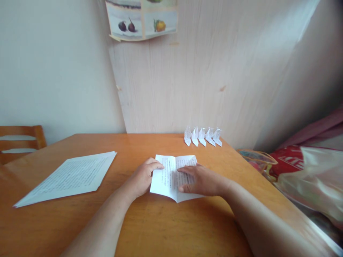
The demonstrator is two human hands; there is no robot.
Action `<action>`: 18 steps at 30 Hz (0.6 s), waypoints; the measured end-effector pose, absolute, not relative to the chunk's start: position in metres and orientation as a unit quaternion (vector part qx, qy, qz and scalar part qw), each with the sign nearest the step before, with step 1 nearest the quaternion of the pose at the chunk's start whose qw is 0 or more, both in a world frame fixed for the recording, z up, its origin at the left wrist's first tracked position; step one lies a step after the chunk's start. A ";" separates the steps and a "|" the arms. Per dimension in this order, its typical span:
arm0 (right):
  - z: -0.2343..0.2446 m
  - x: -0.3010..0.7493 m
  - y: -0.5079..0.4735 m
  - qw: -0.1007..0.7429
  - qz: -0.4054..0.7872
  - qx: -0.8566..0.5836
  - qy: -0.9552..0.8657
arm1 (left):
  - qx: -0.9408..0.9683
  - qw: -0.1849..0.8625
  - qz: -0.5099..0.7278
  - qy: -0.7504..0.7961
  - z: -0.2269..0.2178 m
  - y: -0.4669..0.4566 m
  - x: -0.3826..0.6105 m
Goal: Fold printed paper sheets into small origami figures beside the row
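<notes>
A printed white sheet of paper (168,178) with a crease down its middle lies spread between my hands. My left hand (144,176) pinches its left edge, thumb on top and the other fingers mostly hidden behind the sheet. Over the right half, my right hand (199,180) rests with fingers stretched across the print and thumb apart. The near edge of the sheet bends at the crease.
A stack of printed sheets (72,175) lies on the wooden table (150,228) at left. Several folded paper figures (202,137) stand in a row at the far right edge. Bags (308,178) sit beyond the table's right side; a chair (20,137) stands far left.
</notes>
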State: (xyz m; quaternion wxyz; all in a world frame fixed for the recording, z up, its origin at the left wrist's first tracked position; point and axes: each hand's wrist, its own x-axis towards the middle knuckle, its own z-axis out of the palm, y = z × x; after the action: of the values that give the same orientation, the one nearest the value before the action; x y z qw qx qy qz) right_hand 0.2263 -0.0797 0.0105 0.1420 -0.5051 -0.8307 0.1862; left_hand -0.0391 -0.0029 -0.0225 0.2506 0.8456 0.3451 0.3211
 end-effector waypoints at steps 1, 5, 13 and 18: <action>0.010 0.228 -0.081 0.124 0.197 -0.501 -0.834 | 0.847 0.251 0.315 0.346 -0.025 -0.001 -0.041; 0.005 0.235 -0.083 0.073 0.218 -0.489 -0.842 | 0.854 0.239 0.300 0.351 -0.031 0.006 -0.047; -0.002 0.238 -0.081 0.062 0.211 -0.492 -0.842 | 0.878 0.198 0.257 0.353 -0.029 0.010 -0.052; 0.004 0.238 -0.084 0.059 0.214 -0.503 -0.835 | 0.887 0.109 0.255 0.368 -0.026 0.013 -0.057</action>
State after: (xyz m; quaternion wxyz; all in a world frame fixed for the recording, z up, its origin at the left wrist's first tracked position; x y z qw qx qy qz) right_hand 0.2381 -0.0839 0.0039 0.0586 -0.5033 -0.8350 0.2145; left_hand -0.0573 0.0129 -0.0262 0.1085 0.8874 0.3684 0.2548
